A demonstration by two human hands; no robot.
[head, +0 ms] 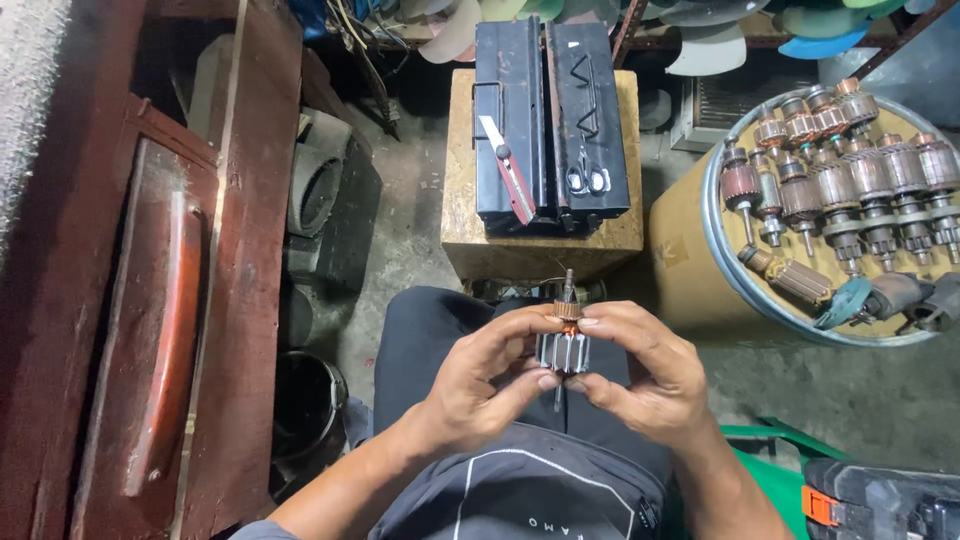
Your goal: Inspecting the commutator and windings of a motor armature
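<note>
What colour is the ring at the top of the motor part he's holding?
Copper-orange, on the armature's commutator; the head view shows it.

I see open floor [410, 200] on the far left between the red cabinet [240, 300] and the wooden block [460, 220]. Straight ahead, that block and the black toolbox [550, 110] on it stand in my way. On the right, the drum [690, 260] topped with motor armatures [850, 170] stands in the way.

Grey concrete floor [415, 210] lies beneath you. At nine o'clock stands a dark red wooden cabinet [110, 300]; at twelve, a wooden stand [540, 245]. A round drum [700, 250] sits at two.
</note>
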